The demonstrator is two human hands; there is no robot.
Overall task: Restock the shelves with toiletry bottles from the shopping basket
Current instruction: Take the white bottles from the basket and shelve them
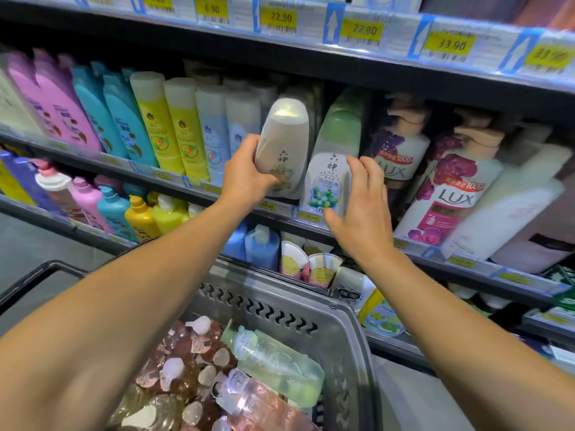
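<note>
Two hands work at the middle shelf (pixel 280 213). Left hand (pixel 245 178) grips a cream bottle (pixel 284 144), smooth and rounded with a pale cap, held upright at the shelf front, its lower label hidden by the fingers. Right hand (pixel 361 206) lies with fingers spread and relaxed against a white-and-green bottle (pixel 329 175) standing just beside it; that bottle's base is covered by the thumb. Below, a grey plastic basket (pixel 311 315) with slotted walls holds a pale green bottle (pixel 280 365) lying on its side among pinkish clear bottles (pixel 186 368), partly cut off by the frame's lower edge. Shelf price tags are blurred.
</note>
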